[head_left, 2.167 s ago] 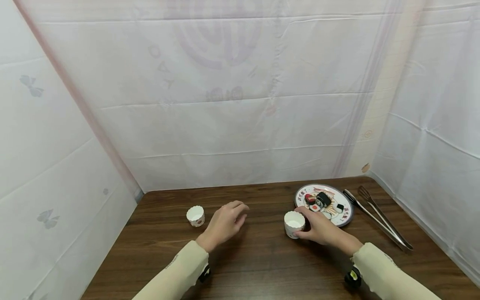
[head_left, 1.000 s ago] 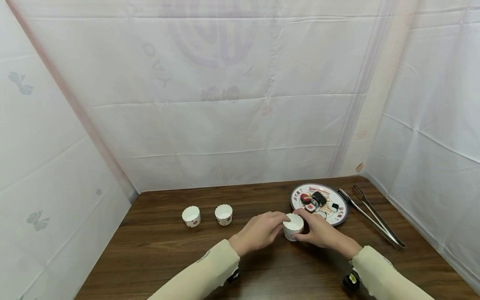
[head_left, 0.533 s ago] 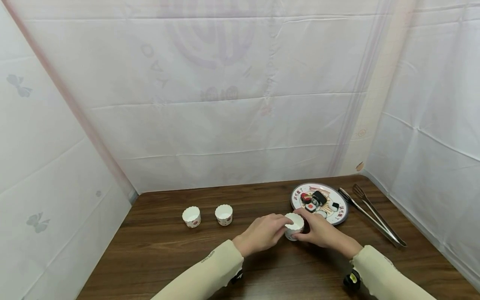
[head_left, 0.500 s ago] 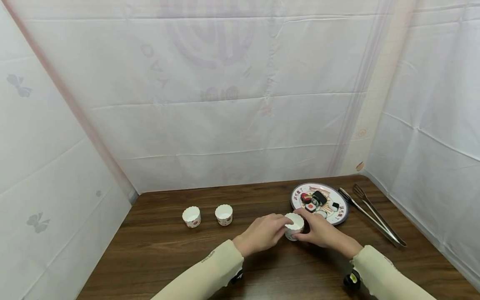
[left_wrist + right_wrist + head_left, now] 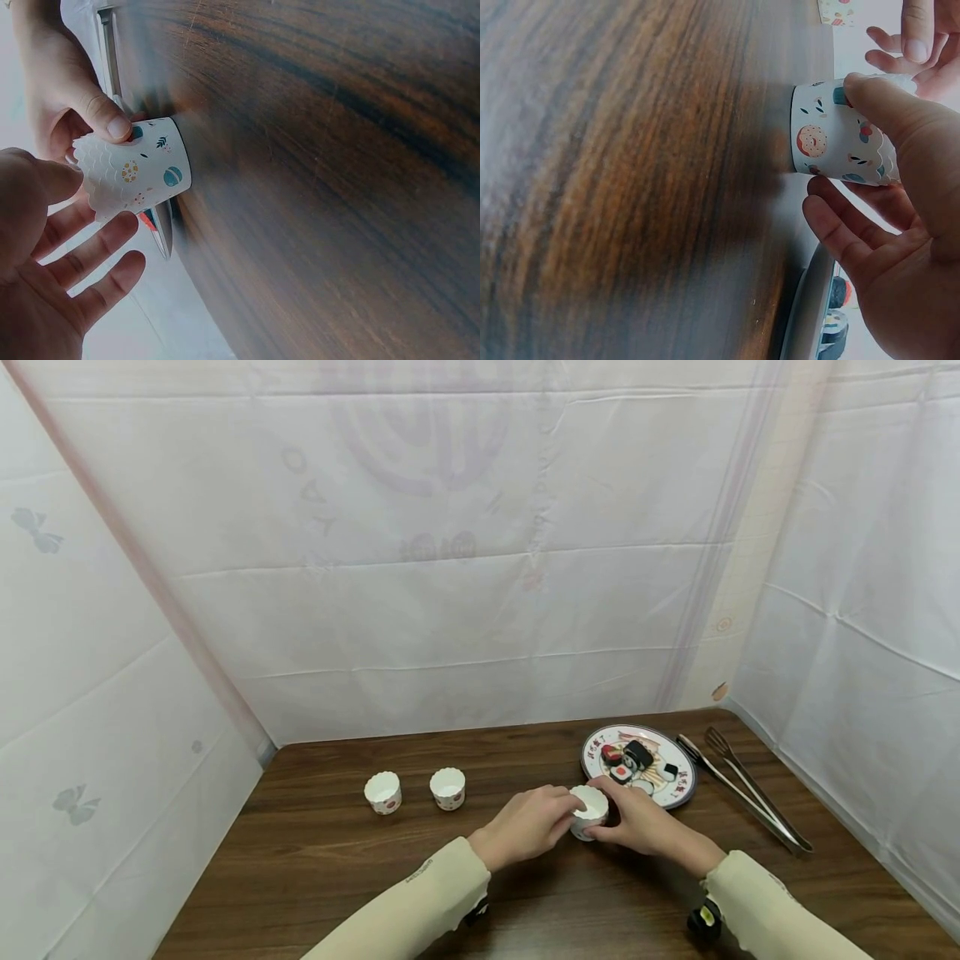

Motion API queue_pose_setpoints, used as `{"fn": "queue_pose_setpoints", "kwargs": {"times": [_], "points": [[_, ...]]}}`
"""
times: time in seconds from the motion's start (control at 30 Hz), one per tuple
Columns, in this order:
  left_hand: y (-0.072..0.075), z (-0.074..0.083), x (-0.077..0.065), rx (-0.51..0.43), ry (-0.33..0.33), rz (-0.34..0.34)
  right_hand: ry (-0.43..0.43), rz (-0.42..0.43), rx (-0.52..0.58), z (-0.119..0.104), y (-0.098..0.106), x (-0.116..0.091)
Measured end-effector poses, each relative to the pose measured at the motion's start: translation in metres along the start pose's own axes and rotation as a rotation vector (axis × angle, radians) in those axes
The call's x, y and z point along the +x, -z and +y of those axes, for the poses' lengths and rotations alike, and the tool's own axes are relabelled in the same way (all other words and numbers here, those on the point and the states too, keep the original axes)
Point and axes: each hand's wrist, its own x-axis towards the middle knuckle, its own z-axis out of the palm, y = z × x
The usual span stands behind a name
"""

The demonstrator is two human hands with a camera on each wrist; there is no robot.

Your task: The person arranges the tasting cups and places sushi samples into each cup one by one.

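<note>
In the head view, several white baking cups (image 5: 590, 817) with scalloped rims stand nested and upright on the table. My right hand (image 5: 637, 817) grips them from the right; the right wrist view shows its thumb (image 5: 885, 101) on the printed side and the fingers on the opposite side. From the left, my left hand (image 5: 525, 827) pinches the rim; in the left wrist view its thumb (image 5: 56, 180) lies at the layered scalloped edge, with the other fingers spread below. Two single cups stand apart to the left, one farther left (image 5: 383, 793) and one nearer (image 5: 448, 789).
A round plate (image 5: 592, 768) bearing sushi pieces lies just behind my right hand. Metal tongs (image 5: 750, 793) lie to its right, near the table's right side. White cloth (image 5: 480, 610) hangs behind and beside the brown wooden table (image 5: 315, 860).
Since the earliest frame, my left hand has moved right from the middle of the table to the nested cups, leaving a second single cup in sight. In the last half second almost nothing moved.
</note>
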Motion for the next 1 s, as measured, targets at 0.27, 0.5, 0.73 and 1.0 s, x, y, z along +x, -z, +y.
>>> {"fn": "queue_pose_setpoints", "kwargs": {"times": [0.27,0.5,0.73,1.0], "points": [[-0.0007,0.0013,0.0040,0.050,0.018,-0.026,-0.002,-0.002,0.008,-0.0001,-0.0001,0.0001],[-0.0019,0.0014,0.0071,0.079,0.016,-0.028,0.018,0.002,0.002,-0.0026,0.0013,-0.0007],[0.0000,0.0028,0.0087,0.083,0.024,-0.032,0.015,0.003,-0.001,-0.0033,0.0031,-0.0001],[-0.0008,0.0040,0.0095,0.087,0.024,-0.035,-0.001,-0.007,0.001,-0.0024,0.0025,-0.0007]]}}
